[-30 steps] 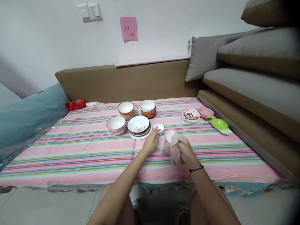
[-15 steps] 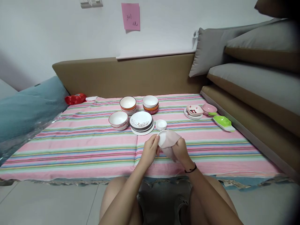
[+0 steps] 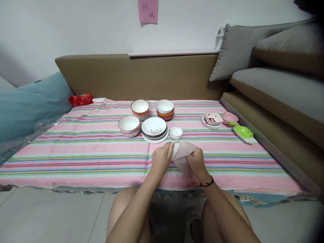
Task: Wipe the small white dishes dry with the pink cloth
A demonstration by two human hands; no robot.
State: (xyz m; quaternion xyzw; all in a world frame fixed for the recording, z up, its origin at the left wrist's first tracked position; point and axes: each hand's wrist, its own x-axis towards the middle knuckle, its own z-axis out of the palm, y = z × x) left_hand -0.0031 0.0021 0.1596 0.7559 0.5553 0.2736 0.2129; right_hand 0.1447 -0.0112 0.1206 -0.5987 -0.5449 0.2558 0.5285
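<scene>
My left hand [image 3: 161, 158] grips the left edge of a small white dish [image 3: 175, 145] held up over the striped cloth [image 3: 88, 152]. A pale pink cloth [image 3: 183, 153] covers most of the dish, and my right hand [image 3: 196, 162] is closed on that cloth, pressing it against the dish. Just beyond the hands sits a stack of small white dishes [image 3: 176, 132], next to a stack of patterned plates [image 3: 154, 129].
White and orange bowls [image 3: 140, 108] [image 3: 165, 109] [image 3: 129, 125] stand behind the plates. To the right lie pink dishes [image 3: 212, 120], a pink bowl [image 3: 230, 118] and a green dish [image 3: 244, 134]. A red bag [image 3: 81, 99] lies far left. Sofa cushions [image 3: 278, 87] rise on the right.
My left hand left the stack of small dishes and took hold of the dish. Both hands drew nearer to me with the dish and the cloth.
</scene>
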